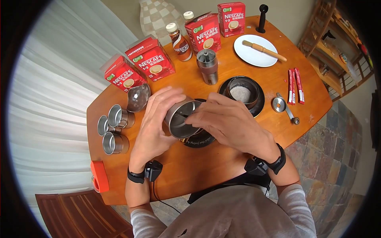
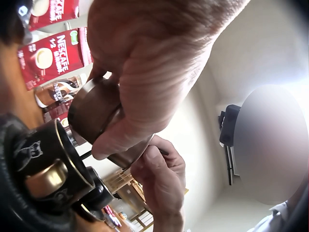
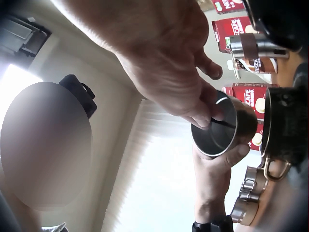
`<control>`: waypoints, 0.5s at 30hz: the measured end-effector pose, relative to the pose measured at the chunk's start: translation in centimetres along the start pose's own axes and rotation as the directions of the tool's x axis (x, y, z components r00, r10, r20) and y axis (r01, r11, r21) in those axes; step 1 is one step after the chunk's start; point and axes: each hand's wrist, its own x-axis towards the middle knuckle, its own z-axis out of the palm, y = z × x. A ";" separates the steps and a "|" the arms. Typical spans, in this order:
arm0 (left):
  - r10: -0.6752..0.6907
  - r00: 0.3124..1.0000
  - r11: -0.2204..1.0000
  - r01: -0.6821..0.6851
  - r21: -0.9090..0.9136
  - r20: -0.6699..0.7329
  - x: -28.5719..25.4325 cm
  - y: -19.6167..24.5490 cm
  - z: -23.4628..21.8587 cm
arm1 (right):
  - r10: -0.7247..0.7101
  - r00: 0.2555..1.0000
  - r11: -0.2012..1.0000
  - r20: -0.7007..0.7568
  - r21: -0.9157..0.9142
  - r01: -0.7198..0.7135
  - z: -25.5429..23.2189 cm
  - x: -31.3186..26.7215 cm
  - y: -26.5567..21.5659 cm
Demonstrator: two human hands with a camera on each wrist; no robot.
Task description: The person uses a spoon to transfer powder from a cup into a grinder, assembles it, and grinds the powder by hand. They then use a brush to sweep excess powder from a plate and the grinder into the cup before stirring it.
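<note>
A steel cup is gripped by the left hand, its mouth tipped toward the person. The right hand pinches a thin dark utensil whose end is inside the cup, as the right wrist view shows. Below the cup stands a black mug with a gold handle, seen in the left wrist view; in the head view the cup and hands mostly hide it. Under it lies a black saucer with lettering. What the cup contains cannot be made out.
Three steel cups and a clear bowl stand left. Behind are red boxes, a bottle and a grinder. Rightward are a dark bowl of pale powder, a plate with a brush, sachets and a crank.
</note>
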 end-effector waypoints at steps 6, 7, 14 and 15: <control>0.041 0.999 0.992 -0.044 0.116 0.028 0.2 0.4 0.4 | -0.022 1.000 0.999 0.007 -0.033 0.022 0.6 -0.9 0.5; 0.053 0.998 0.990 -0.057 0.130 0.031 0.2 0.4 0.5 | -0.018 1.000 0.999 0.013 -0.035 0.018 0.5 -1.0 0.6; 0.120 0.982 0.756 -0.186 0.628 0.147 0.4 1.4 0.4 | -0.047 0.963 0.995 -0.264 0.075 0.069 0.8 -4.3 2.4; 0.126 0.978 0.726 -0.206 0.656 0.167 0.5 1.7 0.7 | -0.031 0.958 0.996 -0.285 0.071 0.053 1.0 -4.7 2.4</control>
